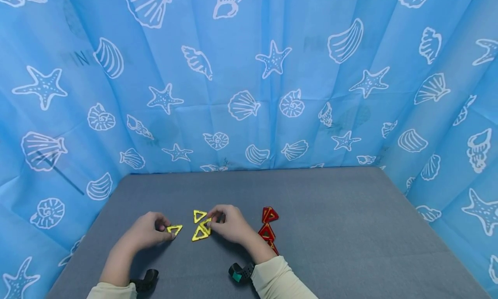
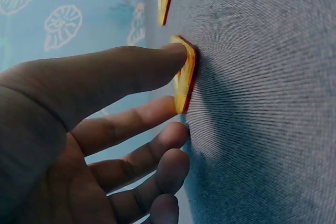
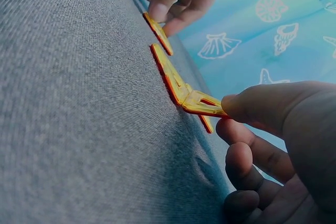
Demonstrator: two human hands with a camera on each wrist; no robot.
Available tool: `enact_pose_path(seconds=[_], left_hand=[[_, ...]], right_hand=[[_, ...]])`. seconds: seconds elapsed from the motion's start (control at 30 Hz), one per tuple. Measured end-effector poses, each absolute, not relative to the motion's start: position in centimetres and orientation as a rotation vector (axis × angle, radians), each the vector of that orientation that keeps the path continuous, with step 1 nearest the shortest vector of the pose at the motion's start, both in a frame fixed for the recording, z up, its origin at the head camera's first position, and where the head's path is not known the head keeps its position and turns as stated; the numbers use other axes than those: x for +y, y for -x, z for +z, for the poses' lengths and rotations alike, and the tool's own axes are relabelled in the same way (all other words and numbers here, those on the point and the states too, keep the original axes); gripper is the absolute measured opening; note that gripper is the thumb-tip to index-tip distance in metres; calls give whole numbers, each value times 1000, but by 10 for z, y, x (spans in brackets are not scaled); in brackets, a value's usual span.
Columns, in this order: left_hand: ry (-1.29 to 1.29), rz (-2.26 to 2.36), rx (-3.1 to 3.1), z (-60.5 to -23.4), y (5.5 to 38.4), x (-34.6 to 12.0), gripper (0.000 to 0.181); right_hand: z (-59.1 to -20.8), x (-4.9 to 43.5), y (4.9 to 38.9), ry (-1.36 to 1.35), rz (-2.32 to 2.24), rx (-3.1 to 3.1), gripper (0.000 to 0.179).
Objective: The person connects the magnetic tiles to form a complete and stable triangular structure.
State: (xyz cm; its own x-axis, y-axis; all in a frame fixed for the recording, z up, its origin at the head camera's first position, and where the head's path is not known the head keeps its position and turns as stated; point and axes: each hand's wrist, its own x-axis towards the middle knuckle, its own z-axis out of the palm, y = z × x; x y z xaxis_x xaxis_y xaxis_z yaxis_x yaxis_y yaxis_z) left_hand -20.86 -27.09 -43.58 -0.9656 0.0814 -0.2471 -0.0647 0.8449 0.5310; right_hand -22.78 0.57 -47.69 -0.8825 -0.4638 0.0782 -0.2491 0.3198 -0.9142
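My left hand point(image 1: 145, 230) pinches a yellow triangular frame tile point(image 2: 184, 85) between thumb and index finger, low over the grey cloth; its other fingers are loosely bent. My right hand point(image 1: 231, 224) pinches the corner of another yellow triangular tile point(image 3: 195, 107) between thumb and forefinger. That tile is tilted up, its far edge meeting the edge of a flat yellow triangular tile point(image 3: 167, 72). One more yellow triangular tile point(image 1: 196, 217) lies just beyond this pair in the head view.
Several red triangular tiles point(image 1: 266, 233) lie in a row by my right forearm, which partly covers the nearest. Black wrist straps point(image 1: 145, 281) sit on both wrists. A blue shell-print curtain point(image 1: 249, 130) borders the grey table point(image 1: 342, 229) at the back and sides.
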Motion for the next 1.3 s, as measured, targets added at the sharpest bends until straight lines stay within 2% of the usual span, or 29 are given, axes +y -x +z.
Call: enact_pose_path(seconds=[0.43, 0.83, 1.3], left_hand=[[17, 932, 2782, -438, 206, -266, 35], [-85, 1038, 2794, -443, 206, -245, 37], [-122, 1046, 2774, -442, 206, -227, 32]], right_hand=[[-477, 5, 226, 634, -1591, 2382, 17], [-476, 5, 226, 650, -1599, 2390, 16], [-476, 5, 227, 645, -1587, 2404, 16]])
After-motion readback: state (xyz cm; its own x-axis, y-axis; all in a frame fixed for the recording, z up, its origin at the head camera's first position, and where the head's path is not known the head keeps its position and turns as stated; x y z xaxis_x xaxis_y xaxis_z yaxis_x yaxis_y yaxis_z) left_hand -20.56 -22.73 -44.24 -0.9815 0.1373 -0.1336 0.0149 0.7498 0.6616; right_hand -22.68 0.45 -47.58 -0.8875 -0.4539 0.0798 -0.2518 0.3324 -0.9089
